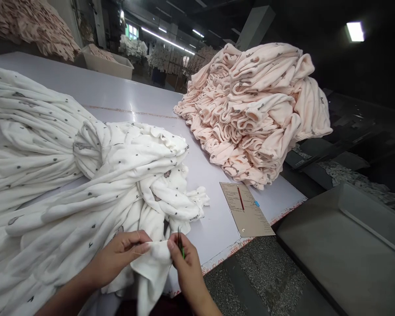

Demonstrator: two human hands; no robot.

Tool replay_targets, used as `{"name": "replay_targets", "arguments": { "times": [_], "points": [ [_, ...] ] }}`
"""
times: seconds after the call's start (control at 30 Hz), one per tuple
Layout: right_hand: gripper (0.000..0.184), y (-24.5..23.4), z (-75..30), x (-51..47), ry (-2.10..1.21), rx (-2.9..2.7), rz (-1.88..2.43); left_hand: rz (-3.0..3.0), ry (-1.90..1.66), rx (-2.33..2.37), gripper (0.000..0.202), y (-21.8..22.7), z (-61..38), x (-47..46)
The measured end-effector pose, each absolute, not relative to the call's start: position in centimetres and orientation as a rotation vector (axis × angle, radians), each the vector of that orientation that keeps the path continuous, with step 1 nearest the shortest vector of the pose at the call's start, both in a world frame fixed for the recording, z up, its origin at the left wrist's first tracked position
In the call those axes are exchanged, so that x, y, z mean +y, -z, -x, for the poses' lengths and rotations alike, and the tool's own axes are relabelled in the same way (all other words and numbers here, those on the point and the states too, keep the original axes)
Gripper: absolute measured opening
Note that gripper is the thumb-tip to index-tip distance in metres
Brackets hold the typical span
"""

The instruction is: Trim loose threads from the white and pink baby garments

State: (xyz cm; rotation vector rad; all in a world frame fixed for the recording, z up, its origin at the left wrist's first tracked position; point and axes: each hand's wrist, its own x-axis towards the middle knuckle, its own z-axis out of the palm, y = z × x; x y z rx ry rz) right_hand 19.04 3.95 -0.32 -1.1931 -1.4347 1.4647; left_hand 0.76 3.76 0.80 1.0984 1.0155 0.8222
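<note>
A white fleece fabric piece point(153, 259) is stretched between my two hands at the table's near edge. My left hand point(120, 254) pinches its upper edge between thumb and fingers, and thin loose threads show by the fingertips. At the other end of that edge, my right hand point(186, 263) is closed around small thread snips point(181, 245) with dark pointed tips and a bit of green; its thumb presses on the fabric. Behind my hands lies a large heap of white printed fabric point(118, 175), gathered and twisted in the middle. Most of the snips is hidden by my fingers.
A tall pile of pink printed fabric point(253, 109) stands on the white table point(151, 101). Beside it lie a brown card point(250, 219) and a red pen point(240, 198). To the right is a grey bin point(342, 250); a pale tub point(108, 63) is at the back.
</note>
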Motion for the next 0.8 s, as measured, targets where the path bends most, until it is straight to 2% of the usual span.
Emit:
{"name": "replay_targets", "arguments": {
  "times": [0.2, 0.33, 0.5, 0.63, 0.8],
  "points": [
    [0.022, 0.2, -19.2, 3.9, -1.344, -1.352, 1.272, -0.784, -0.82, 0.989, 0.031, 0.5, -1.8, 3.5],
    [0.016, -1.0, -19.4, 2.9, -1.199, -1.601, 1.252, -0.761, -0.849, 1.017, 0.029, 0.5, -1.9, 3.2],
    [0.03, -1.6, -18.9, 3.1, -1.355, -1.607, 1.282, -0.869, -0.833, 0.978, 0.026, -0.2, -2.2, 2.8],
    [0.03, -1.5, -19.2, 3.4, -1.493, -1.453, 1.259, -0.817, -0.819, 0.976, 0.025, -0.1, -2.4, 2.7],
    [0.032, -1.1, -20.3, 2.4, -1.419, -1.577, 1.27, -0.581, -0.869, 1.025, 0.031, 0.1, -2.3, 2.6]
  ]
}}
